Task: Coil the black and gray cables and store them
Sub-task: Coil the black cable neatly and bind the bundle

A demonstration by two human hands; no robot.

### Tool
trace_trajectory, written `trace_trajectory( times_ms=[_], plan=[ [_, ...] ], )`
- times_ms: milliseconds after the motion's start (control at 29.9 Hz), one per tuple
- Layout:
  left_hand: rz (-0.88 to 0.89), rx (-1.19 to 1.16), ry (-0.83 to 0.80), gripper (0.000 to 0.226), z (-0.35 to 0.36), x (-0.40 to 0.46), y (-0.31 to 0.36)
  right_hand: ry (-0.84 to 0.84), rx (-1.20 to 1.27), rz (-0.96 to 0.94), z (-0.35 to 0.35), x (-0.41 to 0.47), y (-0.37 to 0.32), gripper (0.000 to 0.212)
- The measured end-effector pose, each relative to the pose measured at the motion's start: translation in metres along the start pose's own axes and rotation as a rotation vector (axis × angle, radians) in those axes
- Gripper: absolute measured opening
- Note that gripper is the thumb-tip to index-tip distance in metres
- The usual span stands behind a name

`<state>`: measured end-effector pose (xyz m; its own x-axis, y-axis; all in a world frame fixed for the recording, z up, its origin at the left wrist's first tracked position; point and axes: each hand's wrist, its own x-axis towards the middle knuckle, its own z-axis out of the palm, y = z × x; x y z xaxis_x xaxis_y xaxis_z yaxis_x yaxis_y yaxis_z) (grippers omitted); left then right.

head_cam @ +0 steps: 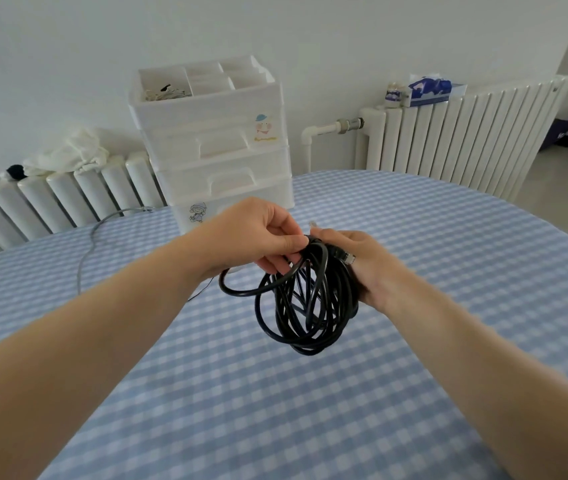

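1. Table (414,393): covered in a blue-and-white checked cloth, it fills the near part of the view, and both bare forearms reach out over it.
2. Black cable (305,299): wound into a loose coil of many loops, it hangs in the air above the cloth between the two hands. One loop bulges out to the left below the left hand.
3. Left hand (258,237): its fingers are curled over the top of the coil, thumb and fingertips pinching the strands.
4. Right hand (362,268): it grips the right side of the coil, fingers wrapped round the bundle from behind. A plug (345,257) of the black cable lies against the base of its thumb, and a clear connector tip shows just above its fingers.
5. Gray cable (92,237): it lies uncoiled on the cloth to the left, well apart from the hands, curving back toward the table's far edge.
6. Drawers (216,147): a white plastic stack stands on the far side of the table, behind the hands. Its open top tray is divided, and the left compartment holds small pale items too blurred to name.
7. Radiators (462,133): white ones line the wall beyond. A white cloth (68,154) lies on the left one; a tissue pack (429,90) and a small jar sit on the right one.
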<state>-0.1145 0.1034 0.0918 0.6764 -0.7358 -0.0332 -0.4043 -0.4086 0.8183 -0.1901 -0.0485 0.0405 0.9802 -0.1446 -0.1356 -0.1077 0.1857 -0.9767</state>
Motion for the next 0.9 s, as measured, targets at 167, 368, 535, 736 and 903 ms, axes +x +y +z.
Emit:
trace_trajectory(
  times_ms=[167, 368, 535, 736, 903],
  plan=[
    [-0.017, -0.066, 0.064, 0.020, 0.011, 0.003, -0.009, -0.027, 0.014, -0.043, 0.001, 0.001, 0.003, 0.032],
    [0.281, 0.498, 0.360, 0.019, 0.021, 0.001, -0.013, -0.076, 0.097, -0.086, 0.000, 0.003, 0.005, 0.036],
    [0.654, 0.939, 0.694, 0.024, 0.029, 0.003, -0.019, -0.124, 0.259, -0.076, 0.001, 0.001, 0.002, 0.050],
    [0.447, 0.674, 0.703, 0.048, 0.029, 0.009, -0.026, -0.144, 0.236, -0.083, -0.002, 0.002, 0.002, 0.030],
    [-0.029, -0.251, 0.283, 0.100, 0.010, 0.005, -0.041, -0.120, 0.378, -0.067, -0.009, 0.006, 0.002, 0.024]
  ],
)
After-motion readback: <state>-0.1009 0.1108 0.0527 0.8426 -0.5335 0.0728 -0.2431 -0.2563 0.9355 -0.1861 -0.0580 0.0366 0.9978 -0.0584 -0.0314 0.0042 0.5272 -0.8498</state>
